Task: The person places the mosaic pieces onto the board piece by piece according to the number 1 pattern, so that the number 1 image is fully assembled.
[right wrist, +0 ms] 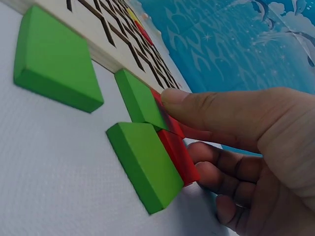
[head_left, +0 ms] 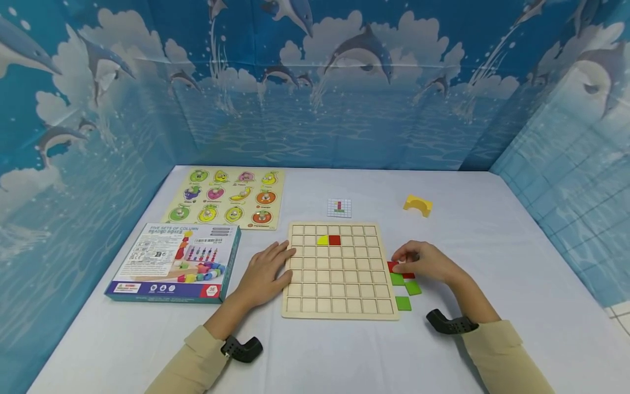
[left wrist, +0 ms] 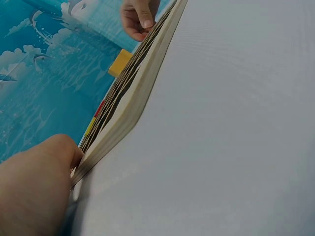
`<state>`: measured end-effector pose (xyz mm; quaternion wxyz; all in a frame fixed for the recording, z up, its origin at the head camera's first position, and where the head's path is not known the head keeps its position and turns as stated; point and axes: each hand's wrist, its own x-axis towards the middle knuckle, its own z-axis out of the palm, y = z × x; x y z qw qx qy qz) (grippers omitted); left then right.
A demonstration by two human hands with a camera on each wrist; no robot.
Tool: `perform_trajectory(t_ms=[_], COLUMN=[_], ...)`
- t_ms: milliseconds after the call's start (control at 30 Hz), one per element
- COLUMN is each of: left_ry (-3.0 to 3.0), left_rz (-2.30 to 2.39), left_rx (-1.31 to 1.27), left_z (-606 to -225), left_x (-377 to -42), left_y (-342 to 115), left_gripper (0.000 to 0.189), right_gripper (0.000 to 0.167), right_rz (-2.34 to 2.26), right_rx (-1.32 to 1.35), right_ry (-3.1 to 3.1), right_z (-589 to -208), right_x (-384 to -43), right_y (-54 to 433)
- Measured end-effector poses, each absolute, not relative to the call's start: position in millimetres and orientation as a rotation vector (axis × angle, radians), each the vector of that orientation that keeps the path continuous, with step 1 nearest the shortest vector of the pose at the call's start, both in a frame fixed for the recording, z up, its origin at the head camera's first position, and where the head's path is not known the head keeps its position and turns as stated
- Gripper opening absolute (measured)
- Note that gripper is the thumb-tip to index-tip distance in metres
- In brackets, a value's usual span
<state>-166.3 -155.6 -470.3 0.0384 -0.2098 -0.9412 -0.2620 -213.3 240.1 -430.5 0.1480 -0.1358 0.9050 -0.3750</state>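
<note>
A wooden grid board (head_left: 339,305) lies flat on the table, with a yellow piece (head_left: 322,241) and a red square tile (head_left: 334,240) side by side in an upper row. My left hand (head_left: 263,276) rests on its left edge, fingers extended. Beyond the right edge, my right hand (head_left: 425,262) pinches a red tile (head_left: 391,266) between thumb and fingers. A second red tile (right wrist: 178,156) lies just under that hand. Three green tiles (right wrist: 58,59) are grouped on the cloth beside them, one set apart nearer the front.
A small printed pattern card (head_left: 339,208) lies behind the board. A yellow arch block (head_left: 418,205) stands at back right. On the left are a fruit picture board (head_left: 228,205) and a boxed bead set (head_left: 172,262). A dolphin-print curtain (head_left: 315,120) surrounds the white table.
</note>
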Motion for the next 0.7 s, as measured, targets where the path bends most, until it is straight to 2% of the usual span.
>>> perform_trajectory(t_ms=[700], left_ry=[-2.890], left_rz=[-0.808], left_rx=[-0.643], left_z=[-472.0], left_x=[-166.9], left_y=[-156.7], left_gripper=[0.052], right_gripper=[0.027], right_rz=[-1.104], right_rx=[-0.431], right_ry=[2.555], right_z=[-430.8], right_x=[-210.9], right_y=[240.6])
